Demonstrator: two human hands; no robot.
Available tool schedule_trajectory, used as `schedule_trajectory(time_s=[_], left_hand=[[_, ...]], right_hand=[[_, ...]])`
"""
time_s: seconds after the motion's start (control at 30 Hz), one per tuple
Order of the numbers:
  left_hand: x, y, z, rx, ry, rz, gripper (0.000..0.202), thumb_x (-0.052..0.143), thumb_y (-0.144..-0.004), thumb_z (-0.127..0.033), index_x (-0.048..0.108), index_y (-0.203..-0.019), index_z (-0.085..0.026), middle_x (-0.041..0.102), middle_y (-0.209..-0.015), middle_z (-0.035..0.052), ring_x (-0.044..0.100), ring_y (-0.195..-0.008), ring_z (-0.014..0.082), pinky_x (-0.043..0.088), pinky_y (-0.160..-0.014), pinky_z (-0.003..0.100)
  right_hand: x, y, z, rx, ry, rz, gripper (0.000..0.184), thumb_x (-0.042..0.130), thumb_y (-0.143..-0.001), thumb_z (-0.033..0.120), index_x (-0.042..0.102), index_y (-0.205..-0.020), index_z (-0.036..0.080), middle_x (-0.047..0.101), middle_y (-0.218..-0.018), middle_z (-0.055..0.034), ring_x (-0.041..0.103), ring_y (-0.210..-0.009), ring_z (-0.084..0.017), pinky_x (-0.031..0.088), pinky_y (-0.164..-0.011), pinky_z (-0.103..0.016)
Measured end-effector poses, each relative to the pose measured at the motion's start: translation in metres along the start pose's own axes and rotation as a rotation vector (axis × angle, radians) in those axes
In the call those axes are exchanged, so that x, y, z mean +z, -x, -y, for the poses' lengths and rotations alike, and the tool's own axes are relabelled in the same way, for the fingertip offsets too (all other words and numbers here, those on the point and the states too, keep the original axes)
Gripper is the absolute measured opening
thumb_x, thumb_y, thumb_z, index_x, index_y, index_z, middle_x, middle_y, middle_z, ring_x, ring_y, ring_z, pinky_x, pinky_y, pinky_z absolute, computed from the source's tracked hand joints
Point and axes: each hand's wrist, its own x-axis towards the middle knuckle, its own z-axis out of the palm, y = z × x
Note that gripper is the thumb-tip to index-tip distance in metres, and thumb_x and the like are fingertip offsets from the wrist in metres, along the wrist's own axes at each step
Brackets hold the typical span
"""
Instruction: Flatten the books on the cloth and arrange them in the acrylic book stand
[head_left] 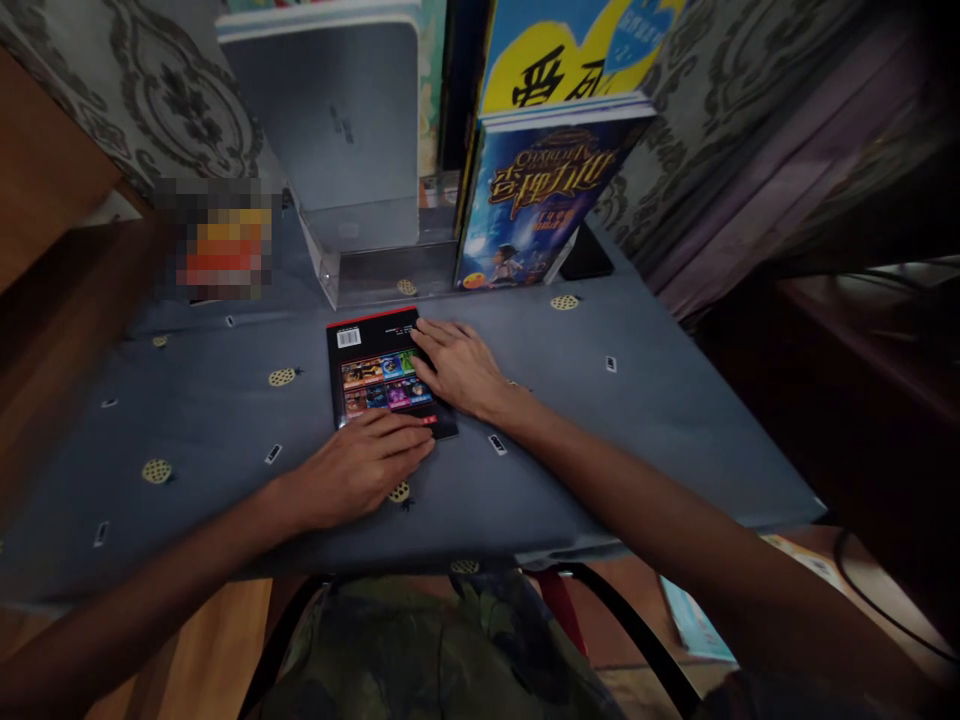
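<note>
A black book (367,346) lies flat on the table with its back cover up, showing a barcode, a red edge along the top and two rows of small coloured pictures. My left hand (367,462) rests over its lower edge, fingers stretched out towards the right. On the book's right side lies my right hand (459,366), its fingers extended and flat across the cover. Both hands touch the book, and neither is wrapped round it. Parts of the lower and right cover are hidden beneath them.
Behind the book, a clear plastic stand (375,270) holds a grey-backed book (352,130). Beside it stand a blue book (532,200) and a yellow-and-blue book (570,50). A dark phone-like object (587,254) lies behind them. The tablecloth (645,420) has pineapple prints; a blurred patch is at left.
</note>
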Motion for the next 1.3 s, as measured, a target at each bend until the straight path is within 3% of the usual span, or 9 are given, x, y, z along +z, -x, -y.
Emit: schedule_trajectory(time_s=[0.23, 0.63, 0.77, 0.93, 1.07, 1.2, 1.3], left_hand=[[0.013, -0.024, -0.004, 0.013, -0.012, 0.015, 0.032, 0.047, -0.099, -0.013, 0.06, -0.128, -0.011, 0.069, -0.126, 0.012, 0.061, -0.118, 0.0245, 0.047, -0.099, 0.041], [0.019, -0.027, -0.016, -0.05, -0.091, 0.039, 0.036, 0.044, -0.098, -0.012, 0.055, -0.133, -0.012, 0.066, -0.132, 0.0122, 0.057, -0.122, 0.0258, 0.043, -0.097, 0.043], [0.013, -0.013, -0.019, -0.072, -0.046, -0.016, 0.028, 0.044, -0.101, -0.014, 0.061, -0.123, -0.014, 0.07, -0.124, 0.0107, 0.061, -0.116, 0.0243, 0.043, -0.098, 0.044], [-0.007, 0.013, -0.024, -0.101, 0.095, -0.055, 0.022, 0.044, -0.103, -0.016, 0.065, -0.111, -0.015, 0.073, -0.113, 0.0077, 0.064, -0.107, 0.0214, 0.047, -0.096, 0.041], [-0.018, 0.037, -0.021, -0.169, 0.216, -0.078, 0.025, 0.044, -0.103, -0.017, 0.064, -0.118, -0.018, 0.072, -0.115, 0.007, 0.065, -0.107, 0.0182, 0.052, -0.094, 0.036], [-0.012, 0.063, -0.005, -0.365, 0.02, -0.231, 0.028, 0.047, -0.102, -0.019, 0.059, -0.128, -0.02, 0.069, -0.122, 0.0094, 0.065, -0.112, 0.022, 0.054, -0.096, 0.042], [-0.006, 0.076, 0.008, -0.455, -0.096, -0.253, 0.03, 0.048, -0.102, -0.023, 0.06, -0.13, -0.022, 0.067, -0.126, 0.0093, 0.065, -0.112, 0.0239, 0.056, -0.095, 0.044]], right_hand=[[0.001, 0.0, -0.002, -0.001, -0.03, -0.021, 0.039, 0.05, -0.099, 0.026, 0.062, -0.134, 0.011, 0.058, -0.146, -0.0165, 0.054, -0.135, -0.03, 0.039, -0.112, -0.048], [0.015, -0.03, -0.022, -0.035, -0.131, -0.074, 0.04, 0.055, -0.095, 0.027, 0.064, -0.131, 0.011, 0.059, -0.144, -0.0165, 0.054, -0.134, -0.03, 0.042, -0.112, -0.049], [0.012, -0.026, -0.023, -0.052, -0.147, -0.077, 0.04, 0.057, -0.095, 0.03, 0.066, -0.129, 0.013, 0.063, -0.139, -0.0163, 0.058, -0.127, -0.032, 0.045, -0.109, -0.052], [0.005, -0.001, -0.014, -0.064, -0.115, -0.093, 0.04, 0.057, -0.095, 0.032, 0.067, -0.127, 0.01, 0.067, -0.129, -0.0179, 0.06, -0.113, -0.033, 0.049, -0.101, -0.052], [0.003, 0.009, -0.009, -0.07, -0.103, -0.098, 0.039, 0.056, -0.095, 0.031, 0.067, -0.126, 0.011, 0.067, -0.128, -0.0179, 0.06, -0.111, -0.033, 0.05, -0.099, -0.052], [0.003, 0.006, -0.011, -0.046, -0.138, -0.086, 0.036, 0.056, -0.095, 0.028, 0.068, -0.124, 0.01, 0.069, -0.124, -0.0179, 0.061, -0.111, -0.032, 0.051, -0.099, -0.051], [0.007, 0.003, -0.016, -0.036, -0.169, -0.088, 0.039, 0.056, -0.094, 0.028, 0.067, -0.127, 0.01, 0.064, -0.134, -0.0193, 0.059, -0.12, -0.033, 0.049, -0.102, -0.052]])
